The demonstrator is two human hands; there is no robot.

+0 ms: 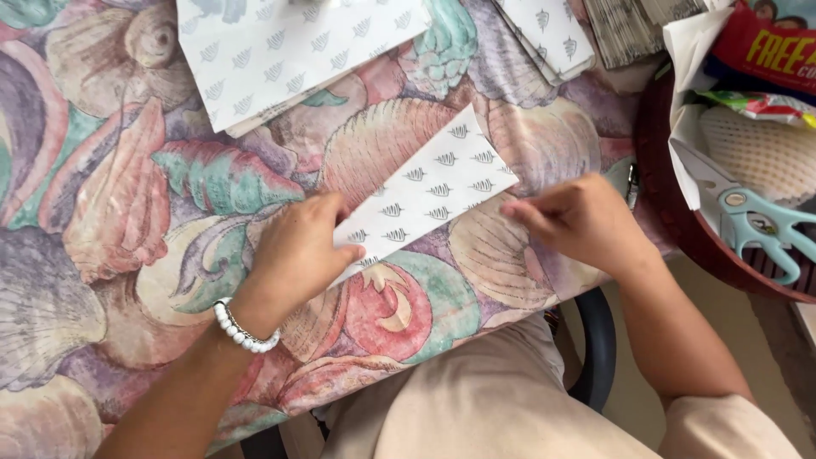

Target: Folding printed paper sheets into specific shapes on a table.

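Beige cloth over the person's lap (484,399) fills the near edge of the view, with a dark chair edge (599,348) showing just to its right. Beyond it lies a tablecloth (110,212) printed with large seashells in pink, green and lilac.

On that cloth, near the middle, rests a folded white paper sheet (433,191) patterned with small grey leaves, lying at a slant. Left hand (297,255), wearing a white bead bracelet (242,327) at the wrist, presses flat on the sheet's near left corner, fingers curled down over the paper's edge. Right hand (578,221) sits at the sheet's right end, fingers drawn together and pinching at the paper's edge there; the motion blur makes the exact hold hard to tell.

Farther off, a stack of the same leaf-printed paper (289,51) lies at the far left, and another pile (552,34) at the far middle. To the right stands a dark red basket (671,212) holding pale blue scissors (756,225), white paper and a red package (769,47).
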